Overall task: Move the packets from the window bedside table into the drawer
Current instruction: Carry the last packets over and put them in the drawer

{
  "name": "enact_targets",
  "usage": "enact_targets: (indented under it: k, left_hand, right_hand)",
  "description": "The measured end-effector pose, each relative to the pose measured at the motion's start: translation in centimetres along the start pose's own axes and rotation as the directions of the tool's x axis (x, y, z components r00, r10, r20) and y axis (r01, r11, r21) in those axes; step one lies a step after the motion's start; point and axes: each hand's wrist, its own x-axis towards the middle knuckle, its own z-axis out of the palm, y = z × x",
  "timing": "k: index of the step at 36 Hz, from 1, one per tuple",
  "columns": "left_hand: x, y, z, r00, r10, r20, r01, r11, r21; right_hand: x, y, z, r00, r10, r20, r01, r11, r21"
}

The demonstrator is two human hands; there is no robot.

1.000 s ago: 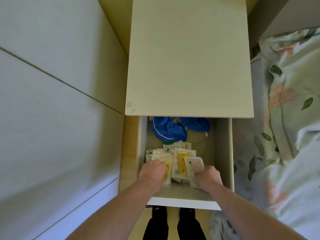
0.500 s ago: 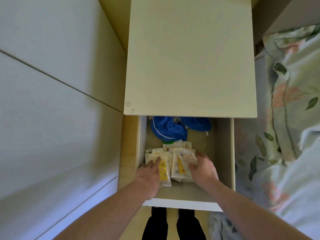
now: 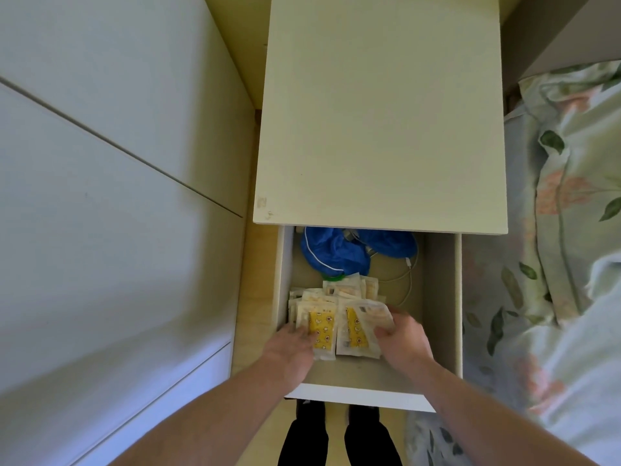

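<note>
The bedside table's drawer (image 3: 441, 297) stands pulled out below the bare cream table top (image 3: 379, 112). Several white packets with yellow panels (image 3: 323, 326) lie piled in its front half. My left hand (image 3: 289, 353) lies flat on the left stack, fingers spread over a yellow packet. My right hand (image 3: 405, 336) grips the right edge of the right-hand packets (image 3: 356, 327), thumb on top and fingers behind.
A crumpled blue cloth (image 3: 332, 253) and a white cable (image 3: 408, 277) fill the drawer's back. White cabinet fronts (image 3: 100, 196) rise close on the left. A floral bed cover (image 3: 554, 264) lies on the right. My legs (image 3: 336, 438) stand in front of the drawer.
Both hands have moved deeper into the drawer. The right hand went from laying down a packet to gripping the right stack's edge; the left hand opened flat onto the left stack.
</note>
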Motion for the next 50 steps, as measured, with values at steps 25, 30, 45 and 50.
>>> enact_targets:
  k: [25, 30, 45, 50]
  left_hand:
    - [-8.2, -3.8, 0.4, 0.758, -0.460, -0.462, -0.020, 0.692, -0.721]
    - [-8.6, -3.8, 1.6, 0.713, -0.528, -0.461, -0.052, 0.617, -0.786]
    - [-8.8, -2.5, 0.9, 0.689, -0.583, -0.430, -0.045, 0.558, -0.829]
    - [-10.3, -2.1, -0.4, 0.704, -0.567, -0.427, -0.033, 0.574, -0.818]
  right_hand:
    - [-1.9, -6.4, 7.2, 0.986, 0.007, 0.165, -0.014, 0.999, 0.044]
    - [-2.2, -6.8, 8.8, 0.986, -0.044, 0.158, 0.054, 0.997, -0.059]
    - [-2.4, -5.3, 6.9, 0.984, -0.093, 0.151, 0.108, 0.990, -0.091]
    - [-3.5, -5.0, 5.3, 0.991, -0.079, 0.107, 0.092, 0.989, -0.118]
